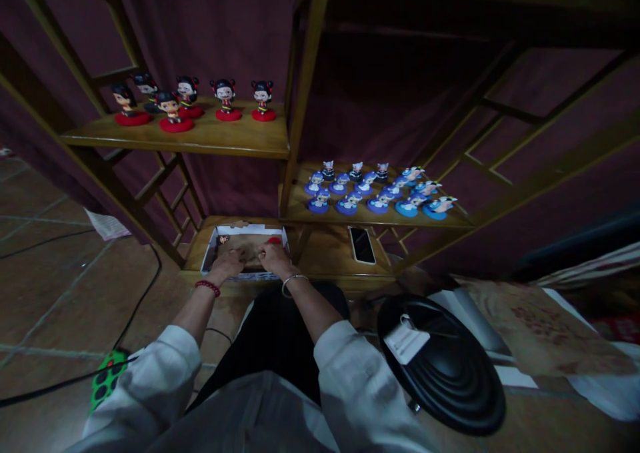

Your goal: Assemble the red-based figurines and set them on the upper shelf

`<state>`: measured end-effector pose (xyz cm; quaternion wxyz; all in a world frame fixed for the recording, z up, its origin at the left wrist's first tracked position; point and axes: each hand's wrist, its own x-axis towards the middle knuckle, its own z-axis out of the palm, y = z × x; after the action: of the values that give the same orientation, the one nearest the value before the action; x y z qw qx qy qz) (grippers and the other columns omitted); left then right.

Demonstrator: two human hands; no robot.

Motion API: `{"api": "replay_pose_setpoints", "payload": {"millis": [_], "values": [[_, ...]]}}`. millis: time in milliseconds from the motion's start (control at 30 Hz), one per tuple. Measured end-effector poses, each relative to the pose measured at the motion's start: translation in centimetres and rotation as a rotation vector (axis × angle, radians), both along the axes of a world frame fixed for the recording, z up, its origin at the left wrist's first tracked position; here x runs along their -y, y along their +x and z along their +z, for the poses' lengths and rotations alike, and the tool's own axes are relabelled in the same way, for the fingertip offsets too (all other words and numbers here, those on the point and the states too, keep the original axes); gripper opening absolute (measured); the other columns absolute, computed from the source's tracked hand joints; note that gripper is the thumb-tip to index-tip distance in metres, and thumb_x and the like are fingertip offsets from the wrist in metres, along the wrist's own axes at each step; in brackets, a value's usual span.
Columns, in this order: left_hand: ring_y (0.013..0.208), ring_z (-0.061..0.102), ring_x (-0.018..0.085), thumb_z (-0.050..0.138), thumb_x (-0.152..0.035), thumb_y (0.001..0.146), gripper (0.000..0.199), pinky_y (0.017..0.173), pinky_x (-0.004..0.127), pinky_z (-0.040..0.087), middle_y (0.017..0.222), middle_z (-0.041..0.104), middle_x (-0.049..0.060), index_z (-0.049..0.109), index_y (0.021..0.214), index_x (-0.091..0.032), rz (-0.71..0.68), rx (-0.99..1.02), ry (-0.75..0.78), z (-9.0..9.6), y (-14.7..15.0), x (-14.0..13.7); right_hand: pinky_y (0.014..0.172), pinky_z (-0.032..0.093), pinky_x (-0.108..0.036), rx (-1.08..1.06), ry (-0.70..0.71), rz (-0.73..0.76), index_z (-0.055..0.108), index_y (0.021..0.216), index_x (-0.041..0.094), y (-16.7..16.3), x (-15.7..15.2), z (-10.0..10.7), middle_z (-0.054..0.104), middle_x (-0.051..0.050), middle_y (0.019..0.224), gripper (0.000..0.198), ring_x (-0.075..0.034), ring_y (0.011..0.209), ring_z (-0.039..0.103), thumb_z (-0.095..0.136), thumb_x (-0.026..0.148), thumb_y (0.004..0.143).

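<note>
A shallow white-rimmed box [207, 258] sits on the low shelf in front of me, with brown paper-like sheeting [250, 241] inside. My left hand [230, 263] reaches over its near left side, fingers closed at the sheeting. Close beside it, my right hand [274, 258] is curled, also closed at the sheeting; its fingertips are partly hidden. A small black-haired figurine [223, 239] lies at the box's far left corner. Something red [273, 240], perhaps a figurine base, shows beyond my right hand.
Several black-haired figurines on red bases [228, 100] stand on the upper left shelf. Rows of blue and purple figurines [349, 202] fill the right shelf. A phone [362, 245] lies right of the box. A black round stool [445, 366] and a green power strip [109, 378] flank me.
</note>
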<state>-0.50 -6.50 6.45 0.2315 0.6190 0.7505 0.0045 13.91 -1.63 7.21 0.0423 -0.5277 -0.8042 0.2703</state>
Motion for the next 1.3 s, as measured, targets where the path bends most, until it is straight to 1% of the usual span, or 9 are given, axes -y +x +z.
{"api": "replay_pose_setpoints", "payload": {"millis": [233,367,467,700,800,933,1000,1133,1300], "values": [[0.115,0.054,0.025,0.04,-0.028,0.084,0.046,0.093,0.032,0.041,0.125,0.058,0.013,0.052,0.126,-0.016,0.01,-0.011,-0.071,-0.9,-0.1,-0.8,0.086,0.044,-0.022,0.022,-0.033,0.054,0.064,0.109,0.015,-0.6,-1.2,-2.9,0.067,-0.012,0.108,0.031,-0.02,0.104,0.061,0.053,0.013,0.08],[0.12,0.05,0.025,0.042,-0.029,0.084,0.046,0.096,0.032,0.039,0.13,0.054,0.011,0.05,0.128,-0.018,-0.001,0.003,-0.091,-1.8,0.1,-1.2,0.087,0.044,-0.024,0.049,-0.043,0.052,0.06,0.114,0.015,-0.2,-1.4,-3.9,0.066,-0.012,0.111,0.036,-0.02,0.106,0.06,0.051,0.01,0.079],[0.118,0.051,0.023,0.042,-0.029,0.086,0.042,0.096,0.033,0.039,0.127,0.057,0.011,0.051,0.127,-0.021,-0.012,0.02,-0.101,-2.6,0.2,-1.4,0.089,0.043,-0.024,0.061,-0.047,0.061,0.059,0.117,0.018,-0.1,-1.5,-4.4,0.065,-0.011,0.113,0.041,-0.02,0.108,0.059,0.051,0.008,0.078],[0.107,0.055,0.022,0.049,-0.039,0.087,0.039,0.092,0.047,0.044,0.12,0.056,0.01,0.053,0.118,-0.016,-0.019,0.02,-0.108,-3.8,0.8,-1.7,0.091,0.042,-0.026,0.076,-0.047,0.092,0.054,0.122,0.018,-0.5,-2.0,-5.4,0.063,-0.01,0.118,0.046,-0.02,0.113,0.055,0.052,0.009,0.078],[0.107,0.056,0.023,0.047,-0.038,0.088,0.04,0.092,0.046,0.044,0.119,0.058,0.011,0.051,0.121,-0.016,-0.001,0.006,-0.121,-4.0,1.0,-1.6,0.091,0.042,-0.027,0.08,-0.052,0.104,0.057,0.118,0.019,-0.5,-2.2,-5.9,0.064,-0.01,0.116,0.039,-0.021,0.113,0.055,0.051,0.011,0.08],[0.11,0.057,0.024,0.041,-0.03,0.088,0.039,0.091,0.037,0.044,0.119,0.061,0.012,0.051,0.125,-0.022,0.013,-0.012,-0.134,-4.3,1.0,-1.5,0.091,0.043,-0.027,0.076,-0.059,0.117,0.06,0.112,0.019,-0.5,-2.4,-6.6,0.063,-0.009,0.115,0.031,-0.019,0.111,0.056,0.051,0.013,0.083],[0.111,0.056,0.025,0.04,-0.029,0.086,0.041,0.09,0.035,0.044,0.12,0.061,0.011,0.051,0.126,-0.024,0.01,-0.024,-0.125,-4.3,1.0,-1.6,0.091,0.044,-0.032,0.079,-0.068,0.12,0.059,0.11,0.018,-0.5,-2.5,-6.8,0.062,-0.009,0.114,0.025,-0.02,0.108,0.057,0.053,0.02,0.086],[0.111,0.057,0.025,0.038,-0.03,0.085,0.043,0.089,0.034,0.044,0.12,0.061,0.013,0.051,0.126,-0.022,0.004,-0.046,-0.098,-4.1,1.0,-1.8,0.085,0.049,-0.04,0.087,-0.077,0.121,0.055,0.113,0.016,-0.6,-2.7,-6.9,0.057,-0.008,0.115,0.03,-0.019,0.1,0.057,0.053,0.033,0.088],[0.111,0.057,0.024,0.039,-0.029,0.085,0.043,0.09,0.032,0.044,0.119,0.062,0.012,0.054,0.124,-0.021,0.013,-0.042,-0.07,-4.4,0.7,-1.7,0.083,0.05,-0.039,0.109,-0.072,0.132,0.054,0.114,0.017,-0.8,-2.8,-6.8,0.056,-0.008,0.116,0.03,-0.019,0.099,0.057,0.053,0.032,0.088]]}}
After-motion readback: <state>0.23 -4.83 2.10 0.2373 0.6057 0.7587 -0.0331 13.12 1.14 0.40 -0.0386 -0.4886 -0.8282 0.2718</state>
